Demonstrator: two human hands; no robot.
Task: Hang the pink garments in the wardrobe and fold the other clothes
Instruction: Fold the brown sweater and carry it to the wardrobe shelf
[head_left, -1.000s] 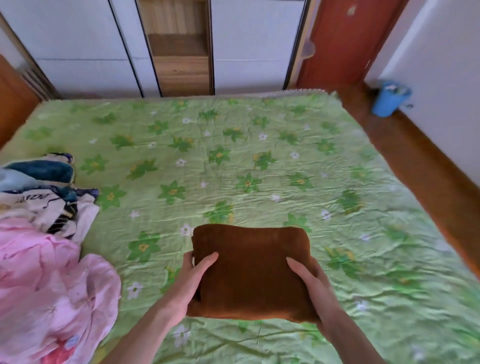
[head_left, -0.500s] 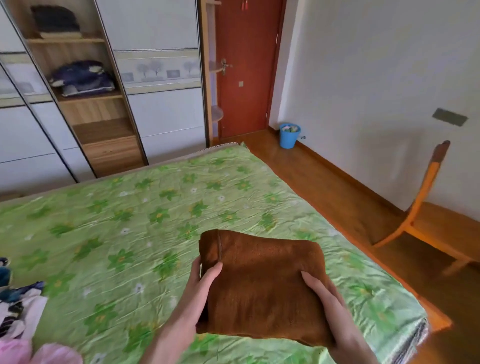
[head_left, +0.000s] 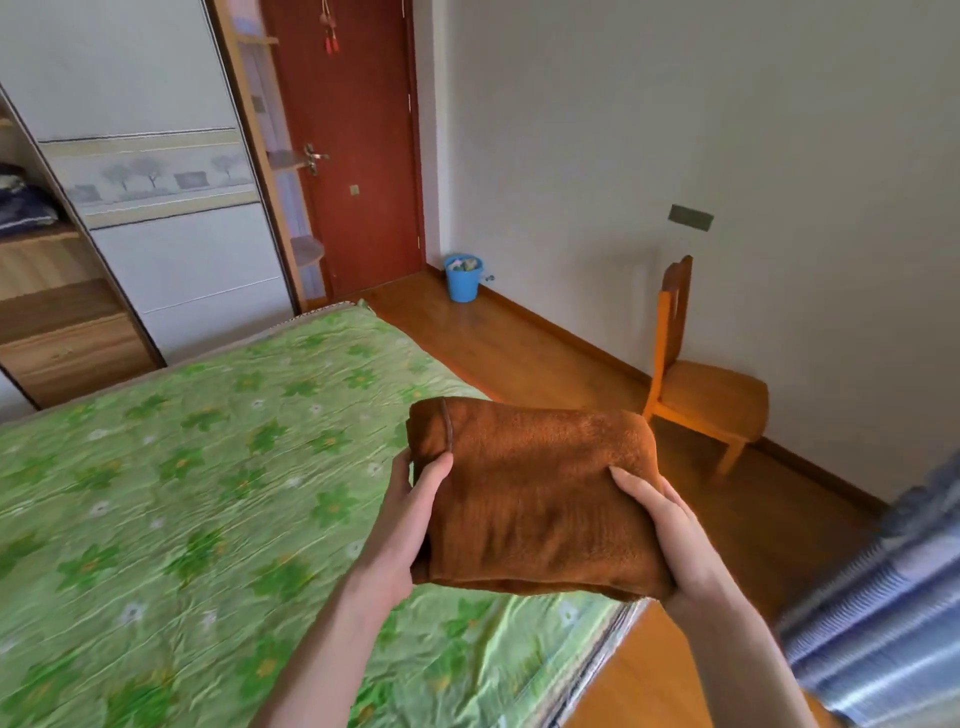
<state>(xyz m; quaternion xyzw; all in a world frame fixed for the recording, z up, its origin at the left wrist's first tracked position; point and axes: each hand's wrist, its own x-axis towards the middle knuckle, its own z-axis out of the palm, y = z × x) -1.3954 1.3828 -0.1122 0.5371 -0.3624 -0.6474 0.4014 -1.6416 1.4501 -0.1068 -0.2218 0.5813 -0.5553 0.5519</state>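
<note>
Both hands clamp a folded brown garment (head_left: 535, 499) from opposite sides: left hand (head_left: 402, 525) grips the left edge, thumb on top near the hem seam, fingers underneath; right hand (head_left: 670, 535) grips the right edge the same way, thumb over, fingers under. Bundle is held in the air, clear of the bed (head_left: 208, 493), over its near right corner, partly above the floor (head_left: 519, 353). It's not pink, so it belongs to the fold pile; folding looks done, so my read is this is the carry or put-down step. Handling guess: plush, fleece-like fabric, soft, thick, light to moderate weight, no stiffness, not fragile. Layers can slide or spring open if held by one edge only, so keep support under the bottom with thumbs pinning the top layer, or squeeze both sides as now. One-handed hold would need a palm under the centre. Wardrobe (head_left: 156, 208) sits beyond the bed's far end, open shelves at left. Chair (head_left: 701, 384) by the right wall, blue bin (head_left: 462, 278) near the door (head_left: 353, 156). No pink garments in view.
</note>
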